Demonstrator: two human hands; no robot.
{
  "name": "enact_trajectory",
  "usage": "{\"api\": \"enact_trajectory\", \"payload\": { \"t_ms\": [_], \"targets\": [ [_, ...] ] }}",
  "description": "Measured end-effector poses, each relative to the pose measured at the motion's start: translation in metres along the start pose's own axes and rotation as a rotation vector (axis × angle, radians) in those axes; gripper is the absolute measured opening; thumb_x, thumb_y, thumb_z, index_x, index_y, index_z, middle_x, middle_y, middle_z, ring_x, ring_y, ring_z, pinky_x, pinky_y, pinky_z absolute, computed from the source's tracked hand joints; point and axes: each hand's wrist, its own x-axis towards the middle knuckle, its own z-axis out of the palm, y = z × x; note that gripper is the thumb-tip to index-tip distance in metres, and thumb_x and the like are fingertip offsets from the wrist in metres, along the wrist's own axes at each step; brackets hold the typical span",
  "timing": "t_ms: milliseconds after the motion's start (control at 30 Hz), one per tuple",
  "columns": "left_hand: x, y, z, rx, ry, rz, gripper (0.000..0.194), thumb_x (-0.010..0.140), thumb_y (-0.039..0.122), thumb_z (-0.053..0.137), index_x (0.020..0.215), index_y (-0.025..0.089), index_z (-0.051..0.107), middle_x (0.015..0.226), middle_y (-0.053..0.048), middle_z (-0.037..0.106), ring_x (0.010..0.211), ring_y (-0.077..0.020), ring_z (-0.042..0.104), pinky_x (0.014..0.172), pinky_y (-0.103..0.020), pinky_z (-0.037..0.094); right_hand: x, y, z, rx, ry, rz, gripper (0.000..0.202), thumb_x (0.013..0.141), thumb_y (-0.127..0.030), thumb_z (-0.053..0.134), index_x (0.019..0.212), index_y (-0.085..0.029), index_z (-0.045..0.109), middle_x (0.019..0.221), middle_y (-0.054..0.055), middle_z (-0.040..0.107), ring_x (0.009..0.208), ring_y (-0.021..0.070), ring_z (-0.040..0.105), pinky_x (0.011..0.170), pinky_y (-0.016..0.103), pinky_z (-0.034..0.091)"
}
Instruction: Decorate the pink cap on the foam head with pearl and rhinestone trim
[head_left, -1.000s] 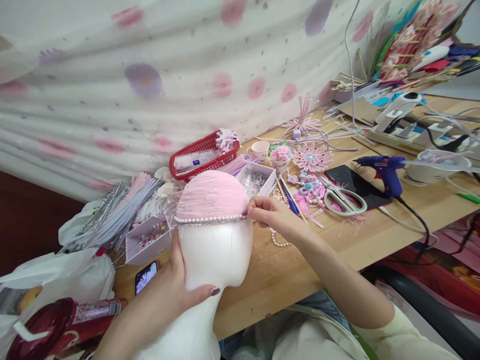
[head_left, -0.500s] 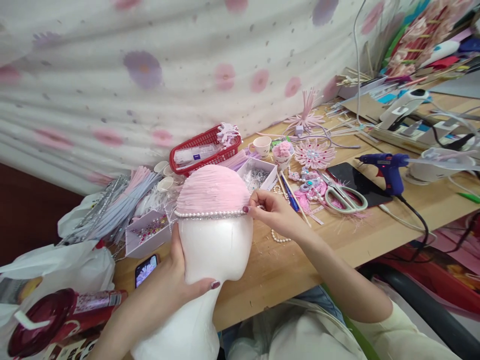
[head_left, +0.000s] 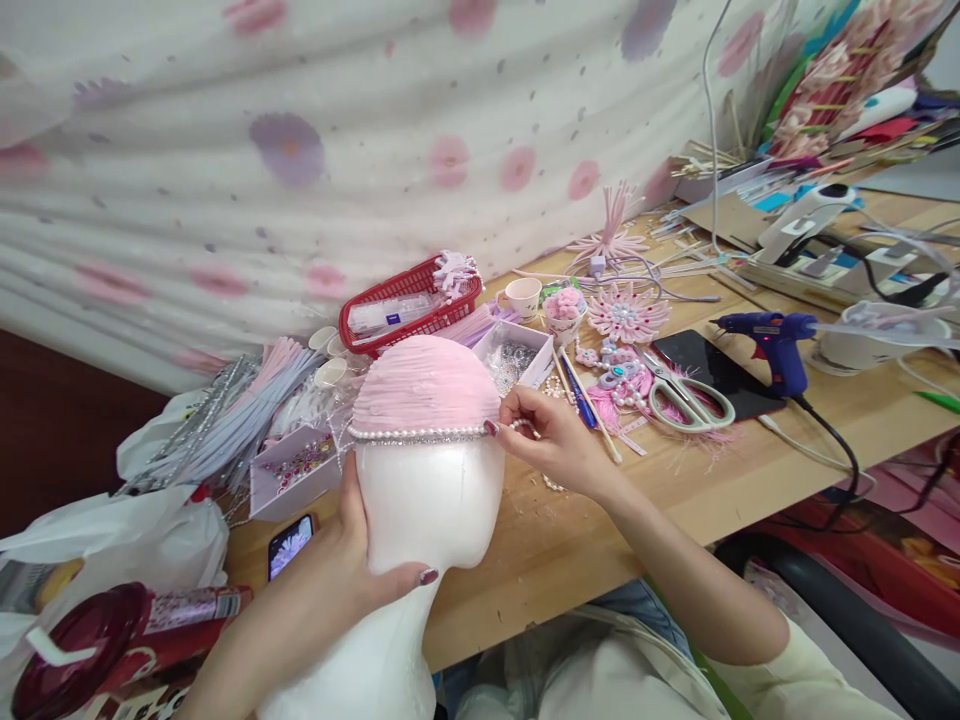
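Observation:
A white foam mannequin head (head_left: 427,500) leans in front of me, wearing a pink cap (head_left: 427,385) of fuzzy strips. Along the cap's lower edge run a white pearl string (head_left: 420,433) and a silver glittery band (head_left: 409,441). My left hand (head_left: 375,560) is wrapped round the neck and side of the mannequin head, thumb across the front. At the cap's right end my right hand (head_left: 551,435) pinches the pearl string between thumb and fingers; a loose loop of pearls shows beside the fingers and trails down to the table.
Behind the head stand a red basket (head_left: 349,325) and a white box of silver beads (head_left: 536,365). To the right lie scissors (head_left: 694,400), a black tablet (head_left: 712,365) and a blue glue gun (head_left: 776,345). A phone (head_left: 291,547) and a lidded cup (head_left: 82,640) are at left.
My right hand has shifted slightly down and right along the pearl string, and a loop of pearls now shows by its fingers. My left hand still holds the mannequin head.

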Motion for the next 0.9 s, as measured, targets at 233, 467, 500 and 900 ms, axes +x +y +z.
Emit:
{"api": "enact_trajectory", "payload": {
  "t_ms": [233, 467, 500, 900],
  "targets": [
    [-0.002, 0.002, -0.001, 0.051, -0.063, -0.040, 0.128, 0.083, 0.057, 0.064, 0.157, 0.005, -0.027, 0.150, -0.033, 0.053, 0.141, -0.0392, 0.055, 0.109, -0.048, 0.050, -0.011, 0.012, 0.003, 0.068, 0.048, 0.077, 0.044, 0.095, -0.064, 0.054, 0.080, -0.023, 0.054, 0.069, -0.003, 0.051, 0.063, 0.0138, 0.046, 0.061, 0.030, 0.037],
    [0.000, -0.004, 0.003, -0.020, 0.004, 0.040, 0.129, 0.082, 0.052, 0.066, 0.156, 0.008, -0.029, 0.153, -0.031, 0.051, 0.141, -0.0376, 0.056, 0.110, -0.047, 0.051, -0.015, 0.018, 0.004, 0.000, 0.207, 0.003, 0.032, 0.098, -0.053, 0.061, 0.090, -0.023, 0.054, 0.083, 0.000, 0.057, 0.075, 0.0155, 0.052, 0.067, 0.030, 0.040],
    [0.000, -0.005, 0.004, -0.034, 0.011, 0.050, 0.130, 0.081, 0.051, 0.067, 0.156, 0.009, -0.030, 0.154, -0.031, 0.050, 0.141, -0.0376, 0.055, 0.110, -0.048, 0.051, -0.015, 0.018, 0.005, 0.005, 0.202, -0.015, 0.030, 0.098, -0.052, 0.061, 0.093, -0.024, 0.055, 0.085, 0.000, 0.058, 0.076, 0.0159, 0.054, 0.067, 0.030, 0.041],
    [-0.003, 0.006, -0.001, 0.045, -0.071, -0.014, 0.127, 0.084, 0.055, 0.062, 0.156, 0.001, -0.028, 0.148, -0.034, 0.055, 0.136, -0.0435, 0.058, 0.107, -0.050, 0.051, -0.018, 0.009, 0.002, -0.390, 0.286, -0.548, 0.015, 0.097, -0.022, 0.067, 0.110, -0.028, 0.064, 0.101, 0.005, 0.062, 0.097, 0.0217, 0.062, 0.082, 0.038, 0.051]
  ]
}}
